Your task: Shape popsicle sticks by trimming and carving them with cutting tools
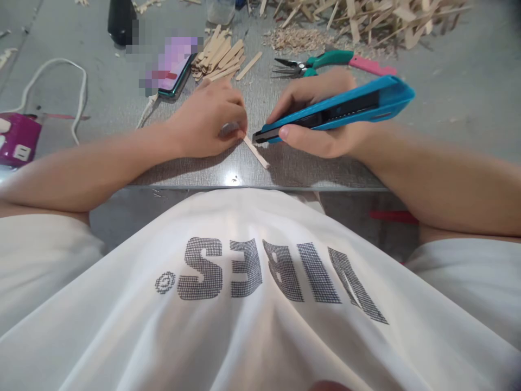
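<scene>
My left hand [217, 119] is closed on one end of a thin wooden stick [257, 152], whose free end slants down toward the table's near edge. In my right hand [321, 136] is a blue utility knife [345, 106], its fingers wrapped round the handle. The knife's dark blade tip points left and lies close beside the stick; whether it touches the wood I cannot tell. Just beyond my left hand lies a pile of flat wooden sticks [220, 54], with a single stick [249, 66] to its right.
A phone [175, 68] with a white cable [146, 111] lies behind my left wrist. Pliers [309, 65] with green and pink handles rest beyond my right hand. Wood shavings [297, 39] and a heap of wooden pieces [378, 19] are at the back. A purple box [22, 138] sits left.
</scene>
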A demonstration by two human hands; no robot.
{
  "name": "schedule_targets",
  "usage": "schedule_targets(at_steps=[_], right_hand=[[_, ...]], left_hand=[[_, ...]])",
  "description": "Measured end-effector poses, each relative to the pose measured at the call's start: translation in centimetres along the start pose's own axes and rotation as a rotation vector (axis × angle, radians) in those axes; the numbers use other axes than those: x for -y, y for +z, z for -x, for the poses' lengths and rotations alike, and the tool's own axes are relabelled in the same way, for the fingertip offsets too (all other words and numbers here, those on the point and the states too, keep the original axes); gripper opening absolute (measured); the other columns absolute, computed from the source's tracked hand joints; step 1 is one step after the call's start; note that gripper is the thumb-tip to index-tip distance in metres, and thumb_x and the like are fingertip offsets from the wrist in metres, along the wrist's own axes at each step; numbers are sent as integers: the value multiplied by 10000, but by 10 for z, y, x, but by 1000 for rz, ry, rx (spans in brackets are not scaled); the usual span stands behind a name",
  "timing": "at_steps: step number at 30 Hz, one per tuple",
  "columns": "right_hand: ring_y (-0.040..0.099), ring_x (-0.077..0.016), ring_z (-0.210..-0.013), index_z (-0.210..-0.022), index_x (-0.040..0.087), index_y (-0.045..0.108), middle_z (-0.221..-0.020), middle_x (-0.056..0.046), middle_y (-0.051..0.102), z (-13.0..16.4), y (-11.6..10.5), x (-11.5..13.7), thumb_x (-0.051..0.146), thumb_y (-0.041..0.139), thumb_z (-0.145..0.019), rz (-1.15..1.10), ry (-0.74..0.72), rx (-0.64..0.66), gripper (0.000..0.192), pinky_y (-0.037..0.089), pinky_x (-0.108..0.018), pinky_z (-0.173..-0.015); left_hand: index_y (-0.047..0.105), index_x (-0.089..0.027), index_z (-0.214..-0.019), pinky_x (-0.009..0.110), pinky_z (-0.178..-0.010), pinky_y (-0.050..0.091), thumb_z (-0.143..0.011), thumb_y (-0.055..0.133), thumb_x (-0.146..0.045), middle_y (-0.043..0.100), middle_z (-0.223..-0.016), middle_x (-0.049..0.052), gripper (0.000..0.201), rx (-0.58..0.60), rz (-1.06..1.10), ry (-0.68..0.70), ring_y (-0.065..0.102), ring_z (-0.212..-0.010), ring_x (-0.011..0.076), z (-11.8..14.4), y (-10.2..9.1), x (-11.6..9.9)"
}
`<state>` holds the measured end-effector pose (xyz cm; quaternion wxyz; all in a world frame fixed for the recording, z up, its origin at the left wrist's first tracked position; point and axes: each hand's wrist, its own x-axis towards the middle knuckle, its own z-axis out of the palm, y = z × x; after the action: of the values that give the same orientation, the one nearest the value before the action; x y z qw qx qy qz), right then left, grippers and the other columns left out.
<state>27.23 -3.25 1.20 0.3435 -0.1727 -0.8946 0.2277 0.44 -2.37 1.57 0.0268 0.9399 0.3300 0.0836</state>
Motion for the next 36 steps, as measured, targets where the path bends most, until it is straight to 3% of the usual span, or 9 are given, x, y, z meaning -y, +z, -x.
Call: schedule_targets(at_steps=[3,6,8,13,18,24,29,33,36], right_hand=[[623,-100,-626,-945,213,715,-698,16,686,0,5,1,381,689,-968,43,-43,-43,172,437,-264,-568],[579,-92,-607,-945,199,694,-715,6,681,1,10,4,396,664,-974,78,-23,-70,201,406,-265,-552],[580,-84,-607,-949,206,680,-736,10,698,2,12,4,392,655,-972,123,-37,-84,189,425,-261,-566],[637,-47,-597,-948,265,677,-739,85,739,2,15,-2,527,651,-1007,198,-92,-113,270,470,-206,-577],[625,-86,-554,-908,269,695,-701,56,738,1,17,-2,551,703,-993,234,-78,-128,295,477,-259,-547],[606,-94,-535,-890,281,685,-700,50,728,0,17,1,514,713,-980,224,-70,-113,251,462,-280,-533],[517,-74,-493,-870,274,663,-619,59,642,-1,18,0,568,694,-984,200,-60,-110,317,400,-272,-501],[481,-50,-499,-876,245,666,-607,70,605,0,21,-1,558,706,-987,200,-86,-149,335,360,-245,-501],[489,-53,-508,-872,242,671,-600,71,605,1,23,-1,578,695,-989,198,-100,-165,356,364,-243,-510]], left_hand=[[753,-232,-1242,509,-1072,499,-940,561,-497,799,-1166,76,445,-27,-29,-58,684,-1127,313,7,-2,-15],[621,-217,-1467,556,-1103,500,-856,700,-737,802,-1234,71,805,-3,-23,-201,694,-1227,385,12,-3,-32],[560,-216,-1532,571,-1134,484,-829,717,-806,787,-1289,90,931,4,-53,-241,679,-1281,418,15,-3,-39],[573,-274,-1492,539,-1111,486,-887,628,-791,745,-1350,120,798,26,-98,-265,665,-1293,408,16,-1,-44],[603,-204,-1442,511,-1060,511,-940,591,-648,749,-1281,144,670,27,5,-196,690,-1215,382,16,-2,-44],[603,-302,-1455,556,-1113,456,-875,632,-730,730,-1360,124,721,33,56,-222,634,-1266,403,17,0,-42],[649,-261,-1422,642,-1129,349,-865,562,-827,748,-1318,161,799,31,-72,-261,622,-1234,453,18,-4,-46],[650,-210,-1389,637,-1044,397,-945,407,-833,753,-1205,197,803,78,-213,-222,686,-1125,439,18,-9,-51],[638,-223,-1379,622,-1012,418,-951,400,-818,747,-1183,189,771,92,-222,-216,700,-1098,433,17,-8,-51]])
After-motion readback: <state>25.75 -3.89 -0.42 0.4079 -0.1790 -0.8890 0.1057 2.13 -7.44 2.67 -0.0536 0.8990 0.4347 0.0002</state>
